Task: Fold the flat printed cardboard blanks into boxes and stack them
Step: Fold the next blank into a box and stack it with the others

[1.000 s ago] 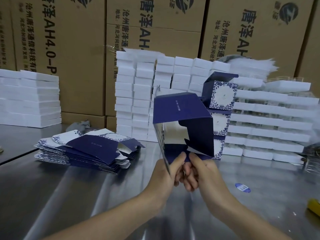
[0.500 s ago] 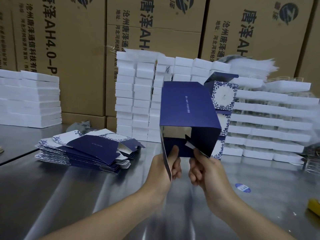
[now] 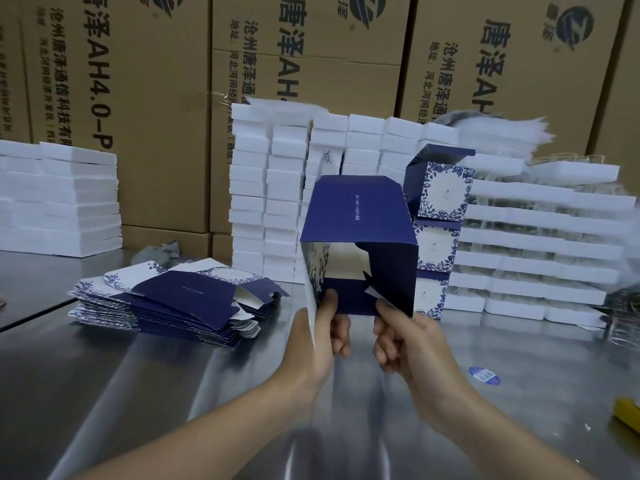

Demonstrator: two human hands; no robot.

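Since second ago: navy printed cardboard box levelled, hands parted. Left hand pinches left flap, right hand pinches lower flap. Box held just before stack of finished blue-white boxes, long axis pointing at it, open end toward hands.

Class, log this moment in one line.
phase: folding | held: dark blue printed cardboard box | left hand: pinches left wall | right hand: pinches bottom flap | flat printed blanks: piled left

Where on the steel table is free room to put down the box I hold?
Bare table lies between the flat blanks and the blue sticker, also in front of the blanks. The back is crowded with white stacks and folded boxes.
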